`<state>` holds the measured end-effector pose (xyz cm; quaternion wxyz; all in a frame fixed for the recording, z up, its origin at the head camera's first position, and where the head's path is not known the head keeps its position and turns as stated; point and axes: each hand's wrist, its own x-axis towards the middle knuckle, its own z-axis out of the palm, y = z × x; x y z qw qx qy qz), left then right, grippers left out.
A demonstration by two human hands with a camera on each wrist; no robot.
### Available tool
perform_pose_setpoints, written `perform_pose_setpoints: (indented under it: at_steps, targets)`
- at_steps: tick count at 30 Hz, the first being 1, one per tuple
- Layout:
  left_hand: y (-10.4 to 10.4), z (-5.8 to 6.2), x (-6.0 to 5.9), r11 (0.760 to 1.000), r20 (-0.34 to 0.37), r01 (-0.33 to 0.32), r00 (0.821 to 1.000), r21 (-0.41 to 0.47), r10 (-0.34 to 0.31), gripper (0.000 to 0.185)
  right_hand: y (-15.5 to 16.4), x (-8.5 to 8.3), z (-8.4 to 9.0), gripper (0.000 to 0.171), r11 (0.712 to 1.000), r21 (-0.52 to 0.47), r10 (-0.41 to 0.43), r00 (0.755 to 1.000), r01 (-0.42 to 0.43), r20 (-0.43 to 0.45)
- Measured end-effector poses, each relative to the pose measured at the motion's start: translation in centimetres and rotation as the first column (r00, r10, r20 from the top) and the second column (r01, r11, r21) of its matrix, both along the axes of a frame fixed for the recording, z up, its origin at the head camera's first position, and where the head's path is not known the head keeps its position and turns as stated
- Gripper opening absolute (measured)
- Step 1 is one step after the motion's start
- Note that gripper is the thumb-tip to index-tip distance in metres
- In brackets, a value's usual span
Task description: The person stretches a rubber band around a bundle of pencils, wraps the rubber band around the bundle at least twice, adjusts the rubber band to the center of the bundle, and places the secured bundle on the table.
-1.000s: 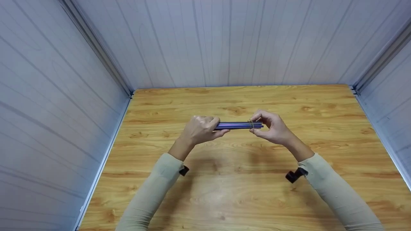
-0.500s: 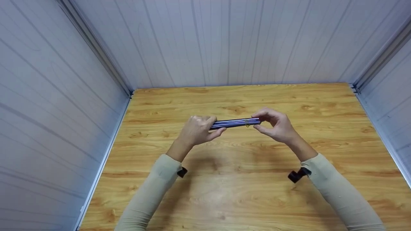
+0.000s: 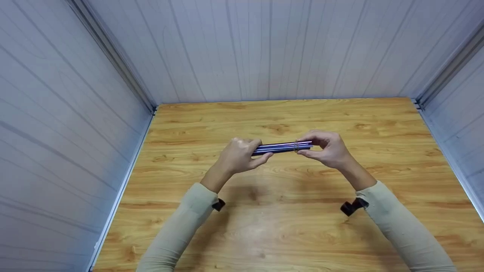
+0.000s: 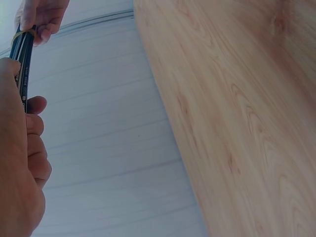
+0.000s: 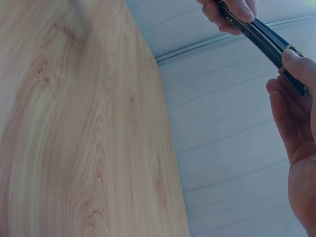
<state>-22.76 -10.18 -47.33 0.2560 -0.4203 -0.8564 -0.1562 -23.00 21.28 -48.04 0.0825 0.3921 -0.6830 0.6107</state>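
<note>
A bundle of slim dark blue pencils (image 3: 280,147) is held up over the table, lying nearly level between both hands. My left hand (image 3: 236,155) grips its left part, with the thumb along the near side; that end is hidden in the palm. Around the bundle near its right end goes a yellowish rubber band (image 3: 296,146). There my right hand (image 3: 328,151) pinches the pencils between thumb and fingers, the tips right at the band. The right wrist view shows the right thumb (image 5: 296,61) on the bundle beside the band, and the pencil ends sticking out past it.
Below the hands spreads a wood-grain table (image 3: 264,226). Pale panelled walls stand behind it (image 3: 257,49) and on the left (image 3: 68,132) and right (image 3: 459,98). A small black camera (image 3: 353,206) juts from the right sleeve, another (image 3: 218,204) from the left.
The right fingers slid out to the bundle's end half a second ago, then came back over the band. The bundle tilted up slightly at the right and shifted a little; the left grip stayed.
</note>
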Motion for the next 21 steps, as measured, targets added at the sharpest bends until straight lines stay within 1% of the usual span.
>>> perform_pose_setpoints:
  at_steps: [5, 10, 12, 15, 21]
  targets:
    - [0.17, 0.05, -0.07, 1.000, 0.065, 0.002, 0.998, -0.030, 0.000, 0.038, 0.16, 0.05, 0.13, 0.035, 0.999, 0.038, -0.019, 0.999, 0.020, -0.027]
    - [0.29, 0.11, -0.04, 0.998, 0.101, 0.004, 0.995, -0.069, 0.003, 0.037, 0.13, 0.03, -0.03, 0.037, 0.989, 0.140, -0.033, 0.996, 0.045, -0.085]
    - [0.39, 0.20, -0.04, 0.997, 0.113, 0.005, 0.994, -0.075, 0.004, 0.037, 0.04, -0.01, -0.05, 0.037, 0.985, 0.165, -0.039, 0.994, 0.055, -0.098]
    - [0.51, 0.34, -0.04, 0.998, 0.120, -0.003, 0.993, -0.070, 0.012, 0.037, -0.10, -0.08, -0.07, 0.038, 0.983, 0.171, -0.047, 0.994, 0.064, -0.097]
    - [0.73, 0.27, -0.04, 0.998, 0.097, -0.021, 0.995, -0.054, 0.027, 0.038, -0.59, -0.21, -0.45, 0.042, 0.986, 0.163, -0.019, 0.994, 0.037, -0.106]
